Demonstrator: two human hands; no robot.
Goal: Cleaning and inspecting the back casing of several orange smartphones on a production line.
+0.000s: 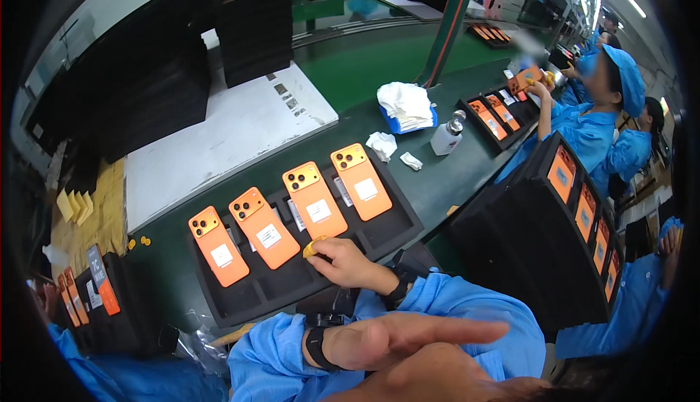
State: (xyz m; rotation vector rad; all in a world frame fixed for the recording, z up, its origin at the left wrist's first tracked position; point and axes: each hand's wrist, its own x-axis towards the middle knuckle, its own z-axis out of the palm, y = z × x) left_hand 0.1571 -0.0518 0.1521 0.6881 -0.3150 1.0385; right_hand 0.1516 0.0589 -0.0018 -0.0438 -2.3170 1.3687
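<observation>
Four phones (270,236) lie apart, right hand (343,262) over the tray's near edge (266,296).

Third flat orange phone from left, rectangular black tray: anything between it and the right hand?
Nothing visible. The right hand, in yellow finger covers, is by the lower edge of that orange phone; contact is unclear. The left hand is lower, outside that gap.

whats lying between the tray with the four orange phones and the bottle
In the head view, a small crumpled white wad lies on the green table between the black tray and the bottle; a larger wad sits by the tray's corner.
</observation>
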